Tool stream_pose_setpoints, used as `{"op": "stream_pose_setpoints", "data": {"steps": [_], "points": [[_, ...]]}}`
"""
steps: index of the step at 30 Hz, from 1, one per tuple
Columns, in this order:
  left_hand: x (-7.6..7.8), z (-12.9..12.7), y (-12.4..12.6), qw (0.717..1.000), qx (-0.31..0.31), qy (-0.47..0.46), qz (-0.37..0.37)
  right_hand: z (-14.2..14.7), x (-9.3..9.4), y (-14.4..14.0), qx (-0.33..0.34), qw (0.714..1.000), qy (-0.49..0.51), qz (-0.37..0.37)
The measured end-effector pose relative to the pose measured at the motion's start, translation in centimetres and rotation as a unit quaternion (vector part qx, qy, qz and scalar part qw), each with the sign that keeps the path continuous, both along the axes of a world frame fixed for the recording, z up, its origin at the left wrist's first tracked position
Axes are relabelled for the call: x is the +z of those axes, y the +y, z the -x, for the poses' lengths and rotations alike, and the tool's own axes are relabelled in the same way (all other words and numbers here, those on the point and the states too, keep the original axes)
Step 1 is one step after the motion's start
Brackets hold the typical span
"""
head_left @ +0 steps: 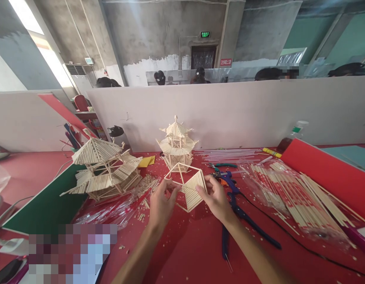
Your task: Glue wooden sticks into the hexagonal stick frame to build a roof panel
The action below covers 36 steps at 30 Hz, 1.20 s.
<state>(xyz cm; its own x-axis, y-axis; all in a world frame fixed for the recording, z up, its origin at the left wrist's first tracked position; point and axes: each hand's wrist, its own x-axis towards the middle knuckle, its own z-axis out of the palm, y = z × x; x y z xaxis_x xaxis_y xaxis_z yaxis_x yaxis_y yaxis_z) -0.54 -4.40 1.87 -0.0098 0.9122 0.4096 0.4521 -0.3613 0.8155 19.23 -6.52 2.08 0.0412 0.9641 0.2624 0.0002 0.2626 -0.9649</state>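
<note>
Between my hands is a small polygonal frame of wooden sticks, part of it filled in with sticks laid side by side and the rest bare ribs. My left hand pinches its left edge with thumb and fingertips. On the right side my right hand grips it, the thumb lying on the filled panels. Just behind the frame stands a tiered stick pagoda. A larger two-tier stick pavilion is at the left, tilted in view.
Right of my hands lie a blue glue gun with a black cord, blue-handled pliers and bagged wooden sticks. Stick offcuts and plastic wrap lie on the left. A white partition closes off the red table's back.
</note>
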Motion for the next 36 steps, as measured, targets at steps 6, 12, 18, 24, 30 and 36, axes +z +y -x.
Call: {"op": "stream_pose_setpoints", "data": {"steps": [6, 12, 18, 24, 30, 36], "points": [[0.5, 0.5, -0.2, 0.984, -0.078, -0.156, -0.031, -0.3, -0.1, 0.3, -0.010, 1.000, 0.017, 0.022], [1.0, 1.1, -0.6, 0.900, -0.300, -0.297, 0.108, -0.7, -0.8, 1.1, -0.027, 0.997, 0.070, 0.037], [0.6, 1.5, 0.5, 0.923, -0.252, -0.213, 0.197, -2.0, -0.1, 1.6, -0.099, 0.978, 0.184, 0.019], [-0.3, 1.8, 1.8, 0.950, -0.162, -0.191, 0.184, -3.3, 1.3, 1.6, -0.115, 0.967, 0.229, 0.004], [0.2, 1.3, 0.9, 0.948, -0.166, -0.204, 0.179, -2.5, 0.9, 1.4, -0.095, 0.971, 0.219, 0.013], [0.4, 0.9, 0.7, 0.939, -0.156, -0.243, 0.188, -1.8, 0.5, 1.3, -0.068, 0.975, 0.209, 0.021]]}}
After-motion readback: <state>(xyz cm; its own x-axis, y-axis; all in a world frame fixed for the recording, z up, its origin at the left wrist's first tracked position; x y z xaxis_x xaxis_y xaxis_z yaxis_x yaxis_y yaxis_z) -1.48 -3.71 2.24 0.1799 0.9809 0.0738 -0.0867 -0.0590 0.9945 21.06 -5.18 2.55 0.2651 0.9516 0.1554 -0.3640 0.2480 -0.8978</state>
